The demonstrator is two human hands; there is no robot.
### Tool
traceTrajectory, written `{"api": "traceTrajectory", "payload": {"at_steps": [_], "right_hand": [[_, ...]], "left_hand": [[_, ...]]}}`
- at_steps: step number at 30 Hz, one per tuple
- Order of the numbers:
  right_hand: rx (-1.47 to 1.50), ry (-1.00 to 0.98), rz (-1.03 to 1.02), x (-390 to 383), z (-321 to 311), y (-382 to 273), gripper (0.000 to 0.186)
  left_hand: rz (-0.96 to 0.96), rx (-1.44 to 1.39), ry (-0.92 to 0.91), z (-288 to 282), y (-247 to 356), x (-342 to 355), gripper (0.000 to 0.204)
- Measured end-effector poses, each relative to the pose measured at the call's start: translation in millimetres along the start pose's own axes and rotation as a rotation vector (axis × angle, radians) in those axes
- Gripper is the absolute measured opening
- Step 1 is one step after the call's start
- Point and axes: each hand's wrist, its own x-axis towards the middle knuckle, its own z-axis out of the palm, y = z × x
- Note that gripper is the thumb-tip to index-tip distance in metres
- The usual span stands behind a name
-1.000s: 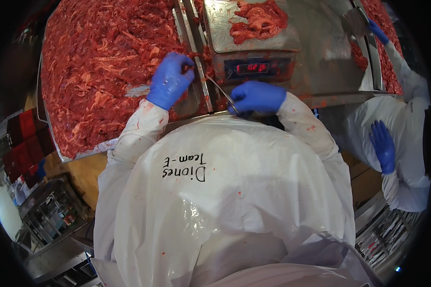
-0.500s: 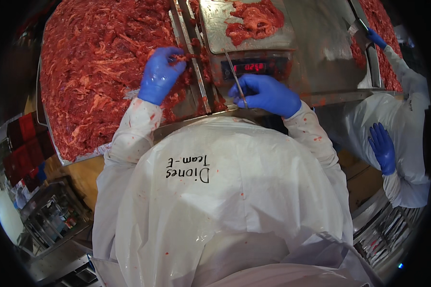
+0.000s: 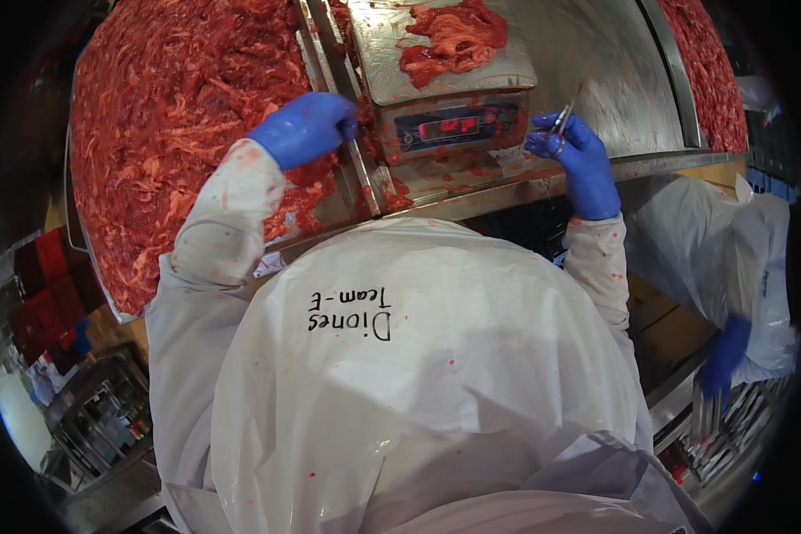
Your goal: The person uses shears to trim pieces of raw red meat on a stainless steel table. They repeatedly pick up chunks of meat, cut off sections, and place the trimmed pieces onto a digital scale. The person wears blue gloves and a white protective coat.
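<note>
My left hand (image 3: 307, 129), in a blue glove, is over the metal rail (image 3: 351, 165) at the right side of a big tub of raw shredded meat (image 3: 178, 133). Its fingers curl downward, and whatever they hold is hidden. Right of the scale's display (image 3: 454, 126), my right hand (image 3: 583, 169), also gloved in blue, grips a slim metal tool with two thin arms, like tweezers (image 3: 562, 122). A flat heap of raw meat (image 3: 458, 40) lies on the scale's steel plate (image 3: 507, 76), apart from both hands.
Meat scraps (image 3: 400, 191) cling around the scale and rail. A steel table (image 3: 596, 71) extends right to another meat tub (image 3: 705, 80). At the right, a co-worker in a white apron lowers a blue-gloved hand (image 3: 725, 356) by a rack of metal pieces (image 3: 739, 427).
My right hand has moved right, away from the display, with the tool now pointing up. My left hand has turned toward the rail, fingers curled. The co-worker's hand has dropped toward the rack.
</note>
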Motion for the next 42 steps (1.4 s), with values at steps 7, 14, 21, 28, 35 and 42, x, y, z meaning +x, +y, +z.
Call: {"api": "traceTrajectory", "payload": {"at_steps": [7,14,21,28,35,42], "right_hand": [[0.087,-0.026,0.030,4.1,6.6,2.7,0.033],[0.053,-0.159,0.031,11.0,37.9,14.5,0.037],[-0.706,-0.511,-0.742,68.3,168.2,-26.4,0.072],[-0.698,0.212,-0.558,159.0,82.8,-28.2,0.068],[-0.461,-0.112,-0.607,32.6,97.2,15.3,0.066],[-0.457,-0.086,-0.153,-14.0,65.6,91.2,0.058]], "left_hand": [[0.263,-0.918,0.181,-42.9,58.1,5.8,0.025],[-0.152,-0.494,0.651,-9.9,-16.4,-25.7,0.028],[-0.180,-0.161,0.584,43.6,-17.4,-22.3,0.033],[-0.324,0.299,0.331,63.0,-6.9,-61.2,0.044],[-0.187,0.046,0.437,75.5,-51.0,-55.1,0.031],[-0.081,-0.442,0.400,-71.4,72.1,-29.6,0.047]]}}
